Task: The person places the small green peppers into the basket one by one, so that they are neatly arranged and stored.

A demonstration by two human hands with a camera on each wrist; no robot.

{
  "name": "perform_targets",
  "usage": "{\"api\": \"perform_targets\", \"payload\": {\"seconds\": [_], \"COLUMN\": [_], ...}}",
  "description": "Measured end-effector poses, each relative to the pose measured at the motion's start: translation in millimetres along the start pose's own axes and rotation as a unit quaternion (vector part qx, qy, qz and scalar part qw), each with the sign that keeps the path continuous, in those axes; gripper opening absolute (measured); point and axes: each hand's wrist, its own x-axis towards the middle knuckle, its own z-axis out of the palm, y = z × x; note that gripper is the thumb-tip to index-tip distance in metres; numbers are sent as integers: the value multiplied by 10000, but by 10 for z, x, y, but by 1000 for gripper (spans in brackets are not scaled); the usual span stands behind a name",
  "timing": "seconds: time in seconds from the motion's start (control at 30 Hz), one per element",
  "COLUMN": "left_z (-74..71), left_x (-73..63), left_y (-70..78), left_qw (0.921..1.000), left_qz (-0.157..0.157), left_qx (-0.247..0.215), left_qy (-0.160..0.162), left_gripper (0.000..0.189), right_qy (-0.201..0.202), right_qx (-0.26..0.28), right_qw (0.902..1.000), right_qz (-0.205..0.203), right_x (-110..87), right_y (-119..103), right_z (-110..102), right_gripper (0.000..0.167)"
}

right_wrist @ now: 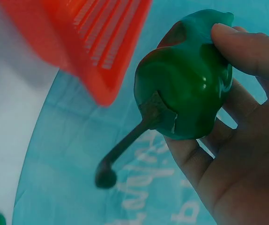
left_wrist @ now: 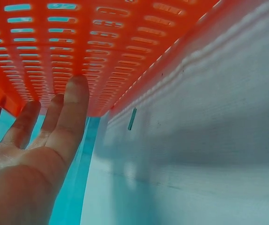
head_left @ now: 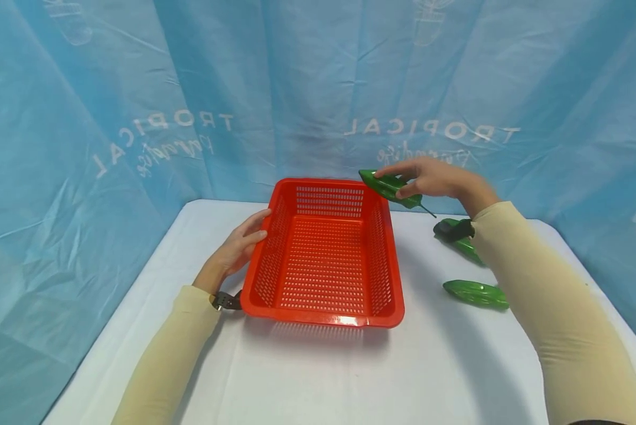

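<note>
In the head view, my right hand point(head_left: 429, 176) grips a glossy green pepper point(head_left: 385, 188) over the far right corner of a red plastic basket point(head_left: 397, 283). The right wrist view shows the thumb and fingers around the pepper point(right_wrist: 183, 89), whose long stem points away from the palm. My left hand point(head_left: 238, 245) touches the basket's left side. Its fingers extend along the slotted outer wall point(left_wrist: 111, 51) in the left wrist view. The basket holds nothing visible.
Two more green vegetables lie on the white-covered table point(head_left: 318, 378) to the right: one point(head_left: 476, 294) nearer, another point(head_left: 469, 251) behind it, partly hidden by the right wrist strap. A blue printed curtain point(head_left: 318, 88) surrounds the table's back and sides.
</note>
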Motion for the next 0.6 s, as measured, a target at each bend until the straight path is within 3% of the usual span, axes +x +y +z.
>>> {"api": "perform_targets", "payload": {"seconds": [0.33,0.6], "left_z": [19,16], "left_x": [7,12], "left_y": [7,-22], "left_qw": [9999,10000], "left_qz": [12,-6], "left_qx": [101,-43], "left_qy": [12,2], "left_gripper": [60,58], "right_qy": [-136,-368], "right_qx": [148,845], "right_qw": [9996,9949], "right_qz": [-179,-410], "right_x": [321,594], "right_y": [-293,-388], "right_z": [85,259], "right_gripper": [57,58]}}
